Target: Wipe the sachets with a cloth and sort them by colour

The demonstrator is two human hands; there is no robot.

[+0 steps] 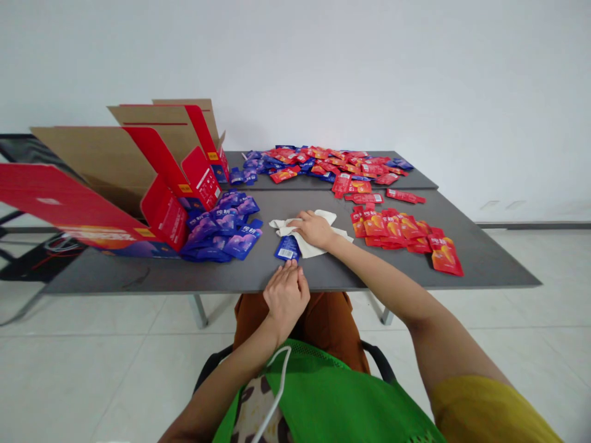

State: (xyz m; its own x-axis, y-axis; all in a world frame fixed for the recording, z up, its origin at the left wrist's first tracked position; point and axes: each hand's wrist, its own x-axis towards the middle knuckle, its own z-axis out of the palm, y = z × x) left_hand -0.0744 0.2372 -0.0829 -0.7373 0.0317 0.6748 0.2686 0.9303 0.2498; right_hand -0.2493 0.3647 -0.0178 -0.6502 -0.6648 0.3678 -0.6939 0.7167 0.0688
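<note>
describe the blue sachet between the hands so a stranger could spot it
On the grey table, find the white cloth under the right hand. At the cloth's near edge, above the left hand, lies a blue sachet, barcode up. Unlike the blue heap to its left, it lies alone.

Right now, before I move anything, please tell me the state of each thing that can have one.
Right hand: lying open on the cloth.
White cloth: crumpled under the right hand.
Blue sachet: flat, barcode up, beside the cloth.
Left hand: empty, just below the sachet.
Cardboard boxes: open, flaps up.
Purple-blue sachets: loose heap.
Red sachets: scattered flat.
</note>
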